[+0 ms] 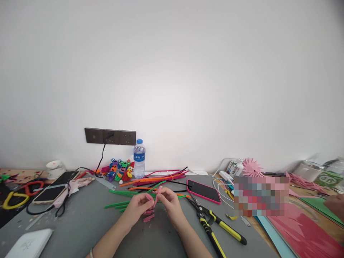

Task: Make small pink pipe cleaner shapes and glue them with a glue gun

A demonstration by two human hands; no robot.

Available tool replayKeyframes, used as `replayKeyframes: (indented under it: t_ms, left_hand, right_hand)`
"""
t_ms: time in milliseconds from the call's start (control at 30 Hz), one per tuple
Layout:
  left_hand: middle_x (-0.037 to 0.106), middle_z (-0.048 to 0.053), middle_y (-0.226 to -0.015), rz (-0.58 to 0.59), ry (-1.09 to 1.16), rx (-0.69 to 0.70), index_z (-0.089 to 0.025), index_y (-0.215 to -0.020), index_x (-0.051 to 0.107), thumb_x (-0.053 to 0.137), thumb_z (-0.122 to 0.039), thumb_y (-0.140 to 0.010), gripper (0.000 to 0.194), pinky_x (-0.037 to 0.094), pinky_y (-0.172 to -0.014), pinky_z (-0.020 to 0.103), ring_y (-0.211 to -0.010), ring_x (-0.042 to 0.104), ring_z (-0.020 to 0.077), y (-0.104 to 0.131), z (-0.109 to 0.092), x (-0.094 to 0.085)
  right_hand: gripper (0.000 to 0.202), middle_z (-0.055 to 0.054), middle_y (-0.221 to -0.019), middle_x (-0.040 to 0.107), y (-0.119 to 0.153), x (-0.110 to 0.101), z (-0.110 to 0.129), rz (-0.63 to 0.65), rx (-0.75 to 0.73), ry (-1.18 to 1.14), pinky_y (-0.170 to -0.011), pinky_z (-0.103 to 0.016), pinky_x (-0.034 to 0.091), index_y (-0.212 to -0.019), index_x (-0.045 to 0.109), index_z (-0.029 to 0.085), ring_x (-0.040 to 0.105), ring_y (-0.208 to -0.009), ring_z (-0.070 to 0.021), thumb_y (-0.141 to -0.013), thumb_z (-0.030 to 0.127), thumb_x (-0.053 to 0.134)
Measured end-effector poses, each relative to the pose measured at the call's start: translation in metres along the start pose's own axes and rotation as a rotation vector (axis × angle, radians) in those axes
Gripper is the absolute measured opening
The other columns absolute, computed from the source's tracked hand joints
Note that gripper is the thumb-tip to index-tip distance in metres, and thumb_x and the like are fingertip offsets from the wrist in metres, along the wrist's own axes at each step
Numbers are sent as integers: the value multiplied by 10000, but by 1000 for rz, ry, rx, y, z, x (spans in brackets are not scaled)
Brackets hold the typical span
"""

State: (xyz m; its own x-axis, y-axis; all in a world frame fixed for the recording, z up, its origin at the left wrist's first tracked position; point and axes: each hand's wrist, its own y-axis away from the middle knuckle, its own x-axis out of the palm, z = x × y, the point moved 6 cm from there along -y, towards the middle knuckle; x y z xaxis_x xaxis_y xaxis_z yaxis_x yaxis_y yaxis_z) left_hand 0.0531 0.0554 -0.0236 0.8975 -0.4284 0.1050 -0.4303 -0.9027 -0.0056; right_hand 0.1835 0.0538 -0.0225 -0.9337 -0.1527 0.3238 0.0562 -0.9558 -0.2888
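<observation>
Over the middle of the grey table, my left hand (139,206) pinches a pink pipe cleaner (148,218), its bent folds hanging below the fingertips. My right hand (170,204) is closed on the same piece's upper part, close beside the left, where a pink end sticks up between thumb and finger. Just beyond both hands lie green pipe cleaners (120,194), with a bundle of orange and red pipe cleaners (158,180) behind them. Pliers with yellow and black handles (201,215) rest to the right of my right hand, jaws toward the wall.
Near the wall stand a water bottle (139,161) and several colourful pipe-cleaner figures (126,172). A pink-edged phone (203,191) lies right of centre. At left are scissors (16,200), another phone (50,194) and a white box (30,243). Another person's hand (334,206) shows at far right.
</observation>
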Motion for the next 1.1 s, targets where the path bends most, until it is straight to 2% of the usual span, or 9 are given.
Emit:
replayKeyframes:
  t_ms: [100,233,400,533,667,733,867,1000,1100]
  left_hand:
    - [603,5,-646,84,-17,23,-133,-674,606,708,-473,-735,361,326,-487,193,-536,475,92,1,0,6]
    - [595,6,-621,135,-57,-16,-124,-683,619,702,-455,-738,345,294,-439,189,-478,444,75,4,1,9]
    - [604,11,-596,178,-114,-48,-114,-693,663,696,-403,-743,295,300,-434,185,-477,462,77,8,-2,11]
    - [654,37,-652,205,-131,-76,-123,-703,688,689,-357,-747,238,328,-433,184,-519,505,96,13,-6,13]
    - [662,42,-642,261,-135,-121,-131,-694,697,702,-343,-726,215,371,-435,192,-548,547,123,17,-7,18]
    - [660,41,-637,270,-125,-138,-131,-689,695,711,-356,-716,227,379,-436,193,-553,553,127,18,-7,19]
    - [644,36,-658,232,-71,-118,-132,-693,665,718,-407,-711,281,390,-442,196,-566,550,126,15,-8,18]
    - [597,5,-616,112,-67,-85,-141,-728,632,678,-497,-733,360,395,-454,204,-508,511,109,8,-6,9]
    - [608,8,-651,12,-175,13,-152,-774,647,685,-502,-723,355,393,-471,206,-539,522,125,3,-7,-1]
  right_hand:
    - [159,6,-707,597,1,7,4,71,13,0,-611,-245,420,-767,699,196,504,-621,-127,-745,348,742]
    - [165,15,-678,573,4,14,10,140,68,-12,-580,-229,395,-748,706,185,483,-592,-112,-741,344,749]
    - [169,9,-711,598,8,19,11,213,139,-44,-582,-219,421,-754,715,181,517,-604,-107,-728,340,764]
    - [184,23,-679,587,12,22,6,302,212,-82,-531,-230,444,-782,703,183,545,-527,-103,-725,347,763]
    - [248,12,-661,610,16,22,0,388,281,-37,-524,-227,447,-890,700,159,576,-520,-110,-737,346,755]
    - [254,8,-661,614,16,22,0,401,293,-19,-521,-222,443,-873,695,149,577,-521,-110,-732,351,758]
    - [232,17,-650,603,13,20,5,341,264,-19,-554,-233,446,-818,662,159,557,-523,-106,-744,361,747]
    - [226,14,-677,595,6,13,11,198,173,8,-623,-244,443,-789,635,172,541,-598,-120,-757,374,732]
    - [238,15,-712,585,2,7,11,104,107,8,-644,-238,431,-763,610,183,526,-649,-127,-738,377,746]
